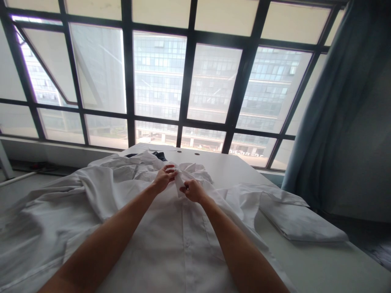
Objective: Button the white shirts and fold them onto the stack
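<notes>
A white button-up shirt (159,240) lies spread on the table, its buttoned front facing up and its collar end away from me. My left hand (165,178) is closed on the shirt near the collar, fingertips pinching the cloth. Just right of it and a little nearer, my right hand (192,190) is closed on the tip of the shirt's collar (179,185), which stands raised between the two hands. A button shows on the front strip below my hands. Whether a button is between my left fingers I cannot make out.
On the right of the white table (330,264) lies a folded white garment (305,219). More crumpled white cloth (61,203) is heaped at the left. A dark item (159,156) lies behind the shirt. Large windows (160,77) and a grey-blue curtain (330,122) stand beyond.
</notes>
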